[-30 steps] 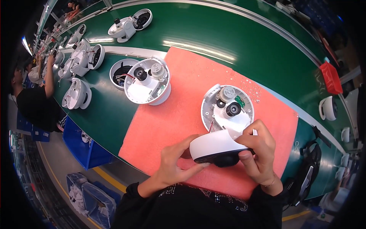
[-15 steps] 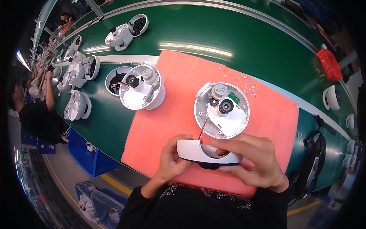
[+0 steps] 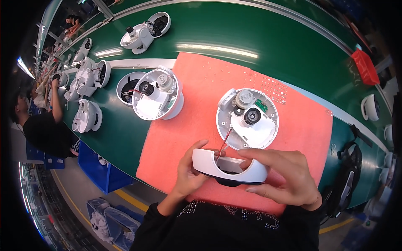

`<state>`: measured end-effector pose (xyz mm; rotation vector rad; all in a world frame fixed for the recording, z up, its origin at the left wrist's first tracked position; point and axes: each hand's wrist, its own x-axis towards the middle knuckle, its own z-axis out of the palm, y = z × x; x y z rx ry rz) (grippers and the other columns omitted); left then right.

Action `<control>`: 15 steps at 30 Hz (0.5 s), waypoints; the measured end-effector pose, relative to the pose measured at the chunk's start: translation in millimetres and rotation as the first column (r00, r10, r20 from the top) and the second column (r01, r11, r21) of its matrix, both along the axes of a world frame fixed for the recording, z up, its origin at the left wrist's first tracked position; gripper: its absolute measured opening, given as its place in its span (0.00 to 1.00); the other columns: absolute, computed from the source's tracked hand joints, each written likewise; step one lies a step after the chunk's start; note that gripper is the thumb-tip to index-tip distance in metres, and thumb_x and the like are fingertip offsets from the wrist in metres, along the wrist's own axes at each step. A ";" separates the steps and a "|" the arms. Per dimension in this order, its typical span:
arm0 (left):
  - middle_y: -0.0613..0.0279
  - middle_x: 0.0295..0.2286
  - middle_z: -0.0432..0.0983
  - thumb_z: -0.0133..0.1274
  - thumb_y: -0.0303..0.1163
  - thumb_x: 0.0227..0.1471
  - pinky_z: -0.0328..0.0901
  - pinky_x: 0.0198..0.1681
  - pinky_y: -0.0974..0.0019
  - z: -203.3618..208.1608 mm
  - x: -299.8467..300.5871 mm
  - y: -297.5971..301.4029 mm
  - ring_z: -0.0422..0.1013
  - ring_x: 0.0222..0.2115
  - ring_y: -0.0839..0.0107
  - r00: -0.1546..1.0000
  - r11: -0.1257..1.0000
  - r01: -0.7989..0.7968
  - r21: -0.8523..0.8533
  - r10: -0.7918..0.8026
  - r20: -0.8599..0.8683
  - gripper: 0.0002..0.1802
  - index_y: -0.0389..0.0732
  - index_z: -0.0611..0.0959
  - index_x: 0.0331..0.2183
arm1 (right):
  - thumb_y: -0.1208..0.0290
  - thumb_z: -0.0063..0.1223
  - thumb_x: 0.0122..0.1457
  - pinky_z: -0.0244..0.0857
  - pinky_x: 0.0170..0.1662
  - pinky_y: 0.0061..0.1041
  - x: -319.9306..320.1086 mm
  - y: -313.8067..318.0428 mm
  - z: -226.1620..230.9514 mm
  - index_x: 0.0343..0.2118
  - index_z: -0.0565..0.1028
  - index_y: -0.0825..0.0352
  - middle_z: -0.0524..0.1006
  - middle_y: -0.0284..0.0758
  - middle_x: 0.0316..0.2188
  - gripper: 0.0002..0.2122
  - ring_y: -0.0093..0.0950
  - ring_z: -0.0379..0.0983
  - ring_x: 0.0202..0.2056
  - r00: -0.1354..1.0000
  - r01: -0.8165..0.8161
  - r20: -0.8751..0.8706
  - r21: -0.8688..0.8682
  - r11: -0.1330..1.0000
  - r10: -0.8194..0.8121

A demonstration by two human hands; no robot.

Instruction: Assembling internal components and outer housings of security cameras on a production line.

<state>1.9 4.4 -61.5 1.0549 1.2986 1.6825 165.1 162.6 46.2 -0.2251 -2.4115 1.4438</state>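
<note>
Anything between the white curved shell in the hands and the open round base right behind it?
Nothing solid. Both hands, left hand and right hand, hold the white curved shell just in front of the round base. Only thin wires run between them, over bare pink mat.

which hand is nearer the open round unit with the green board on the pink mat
Right. The right hand sits just below the round unit, its fingers close to the rim. The left hand is further off, below and to its left.

A red bin sits on the green conveyor belt.
</note>
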 end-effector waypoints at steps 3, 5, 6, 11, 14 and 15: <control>0.47 0.42 0.70 0.56 0.20 0.42 0.65 0.47 0.60 -0.4 -1.7 0.0 0.68 0.45 0.58 0.999 1.000 0.019 -0.003 -0.019 0.027 0.39 0.37 0.56 0.54 | 0.74 0.63 0.38 0.69 0.32 0.23 -1.8 -5.2 -3.9 0.43 0.70 0.72 0.77 0.38 0.30 0.25 0.31 0.76 0.29 0.998 0.040 -0.056 0.075 0.996 -0.036; 0.47 0.42 0.70 0.57 0.21 0.42 0.65 0.47 0.59 -2.5 -2.3 -2.2 0.67 0.46 0.57 0.999 1.000 0.030 0.001 -0.030 0.027 0.39 0.37 0.56 0.54 | 0.74 0.63 0.37 0.69 0.31 0.23 -0.7 -5.6 -3.7 0.42 0.70 0.72 0.77 0.38 0.29 0.24 0.31 0.76 0.29 0.998 0.051 -0.053 0.105 0.993 -0.045; 0.47 0.42 0.70 0.57 0.21 0.42 0.65 0.48 0.59 -4.5 -2.6 -2.1 0.67 0.46 0.57 0.999 0.999 0.047 0.010 -0.047 0.024 0.39 0.37 0.56 0.54 | 0.74 0.64 0.37 0.69 0.30 0.22 -0.9 -4.7 -3.3 0.41 0.71 0.72 0.77 0.38 0.29 0.24 0.30 0.76 0.28 0.997 0.064 -0.049 0.135 0.989 -0.058; 0.49 0.41 0.70 0.58 0.23 0.42 0.64 0.48 0.60 -1.8 -1.5 -1.7 0.67 0.46 0.57 1.000 1.000 0.024 -0.004 -0.024 0.003 0.36 0.34 0.58 0.52 | 0.73 0.63 0.39 0.68 0.27 0.24 -4.5 -4.9 -6.9 0.41 0.70 0.71 0.76 0.39 0.29 0.23 0.31 0.75 0.26 0.989 0.097 -0.127 0.164 0.982 -0.077; 0.49 0.40 0.69 0.58 0.22 0.42 0.64 0.48 0.60 -2.2 -3.3 -2.1 0.68 0.45 0.57 1.000 0.999 0.012 0.032 -0.012 0.012 0.34 0.33 0.60 0.49 | 0.72 0.62 0.41 0.68 0.26 0.26 -4.8 -5.8 -9.8 0.44 0.68 0.70 0.75 0.40 0.30 0.24 0.33 0.74 0.26 0.991 0.100 -0.106 0.194 0.976 -0.080; 0.49 0.40 0.69 0.58 0.22 0.42 0.64 0.48 0.60 -2.0 -2.1 -2.8 0.68 0.45 0.57 1.000 0.999 0.014 0.033 -0.015 0.011 0.34 0.33 0.60 0.49 | 0.72 0.61 0.42 0.68 0.27 0.26 -4.1 -6.0 -10.3 0.44 0.68 0.70 0.75 0.41 0.32 0.24 0.34 0.74 0.27 0.993 0.104 -0.072 0.209 0.972 -0.091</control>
